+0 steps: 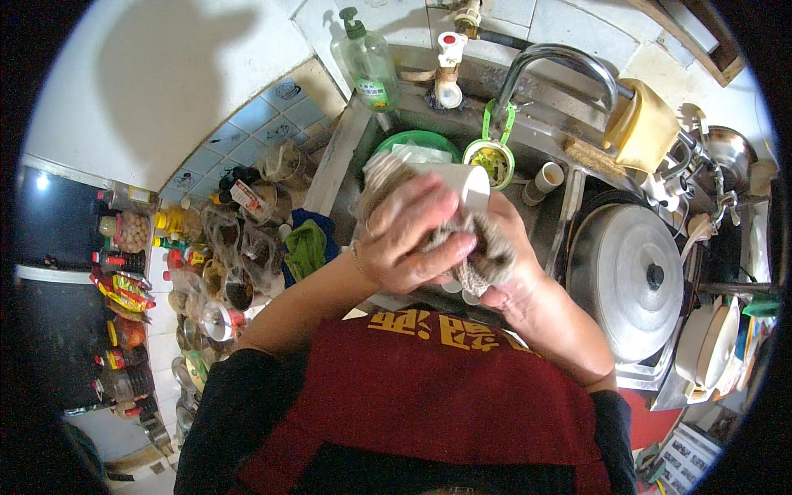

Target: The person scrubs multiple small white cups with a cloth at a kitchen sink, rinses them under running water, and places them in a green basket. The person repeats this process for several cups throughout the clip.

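Observation:
Over the sink, both my hands are closed around a white, smooth-walled cup or bowl (473,183) and a beige-grey cloth (488,254). My left hand (406,235), slightly blurred, presses the cloth against the white vessel, its thumb pointing right. Behind the vessel's right side is my right hand (513,252), gripping it from below with cloth against the palm. Most of the vessel is hidden by my fingers, so its exact shape does not show. More cloth shows beyond my left fingers.
The metal sink (334,169) holds a green basin (429,140), a green-rimmed strainer (488,157) with food scraps and a cup (546,177). Behind stand a soap bottle (371,70) and curved faucet (561,51). A large lidded pan (627,285) is right; jars and bottles (132,231) crowd the left.

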Available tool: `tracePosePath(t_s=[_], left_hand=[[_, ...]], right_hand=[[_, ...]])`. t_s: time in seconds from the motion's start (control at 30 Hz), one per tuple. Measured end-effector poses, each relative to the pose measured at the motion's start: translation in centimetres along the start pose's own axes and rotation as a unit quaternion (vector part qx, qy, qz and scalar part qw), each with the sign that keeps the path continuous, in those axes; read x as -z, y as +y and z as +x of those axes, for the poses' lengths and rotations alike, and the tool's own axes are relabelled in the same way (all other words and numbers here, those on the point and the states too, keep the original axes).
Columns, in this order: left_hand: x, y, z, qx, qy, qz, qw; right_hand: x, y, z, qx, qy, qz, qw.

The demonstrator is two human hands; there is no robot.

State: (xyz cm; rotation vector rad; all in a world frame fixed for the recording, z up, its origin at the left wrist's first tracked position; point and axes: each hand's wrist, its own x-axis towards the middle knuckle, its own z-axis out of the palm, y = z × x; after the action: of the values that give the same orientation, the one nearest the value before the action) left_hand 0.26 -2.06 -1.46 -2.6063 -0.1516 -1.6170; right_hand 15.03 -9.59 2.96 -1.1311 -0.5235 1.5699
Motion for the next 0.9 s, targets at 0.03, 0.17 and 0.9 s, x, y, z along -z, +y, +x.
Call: tracePosePath(t_s=[0.03, 0.17, 0.9], left_hand=[[0.5, -0.1, 1.3, 0.037, -0.01, -0.06, 0.997], [2.4, -1.7, 5.3, 0.237, -0.159, -0.35, 0.892], [-2.4, -1.3, 5.3, 0.69, 0.17, -0.566, 0.418]], right_hand=[[-0.1, 0.6, 0.0, 0.041, -0.018, 0.021, 0.999], [0.9, 0.2, 0.9, 0.035, -0.077, -0.072, 0.994], [0.8, 5.4, 3.2, -0.01, -0.075, 0.244, 0.967]])
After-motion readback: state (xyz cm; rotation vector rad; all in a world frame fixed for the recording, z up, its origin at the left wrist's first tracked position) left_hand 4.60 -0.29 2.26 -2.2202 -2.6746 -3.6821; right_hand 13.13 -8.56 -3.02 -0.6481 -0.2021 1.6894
